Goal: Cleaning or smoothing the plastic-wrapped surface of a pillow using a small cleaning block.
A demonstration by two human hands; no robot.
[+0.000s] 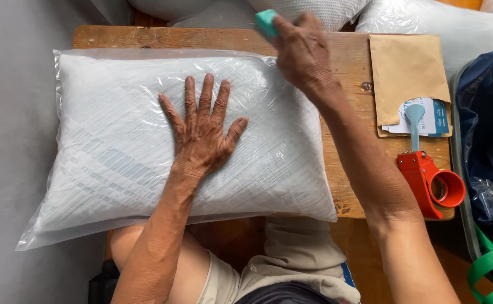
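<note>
Wooden table [359, 50] bears crosswise bagged pillow [117, 146], left hand [201, 132] flat; right hand [303, 50] pinching teal block [266, 22]

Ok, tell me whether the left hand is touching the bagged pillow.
Touching. The head view shows the left hand pressed flat, fingers spread, on the bagged pillow, with no gap under the palm.

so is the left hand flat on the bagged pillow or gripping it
Flat: the left hand lies palm down, fingers spread, on the bagged pillow.
</note>
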